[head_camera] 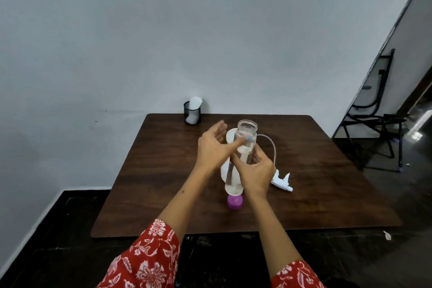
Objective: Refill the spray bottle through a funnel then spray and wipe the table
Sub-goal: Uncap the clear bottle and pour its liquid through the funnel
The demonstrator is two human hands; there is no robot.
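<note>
A tall clear water bottle (246, 131) stands uncapped at the table's middle, partly filled. My right hand (256, 172) is wrapped around its middle. My left hand (214, 147) hovers just left of it with fingers spread, one fingertip touching the bottle's upper wall. Directly behind the clear bottle is a white spray bottle (226, 172) with a white funnel (230, 136) at its top, both mostly hidden. The white spray head (281, 182) lies on the table to the right, its thin tube (273, 147) arching up. A purple cap (235, 202) lies in front of the clear bottle.
A black mesh cup (192, 113) holding a white cloth stands at the far left of the dark wooden table (163, 182), against the wall. A black folding chair (374, 112) stands off to the right on the dark floor.
</note>
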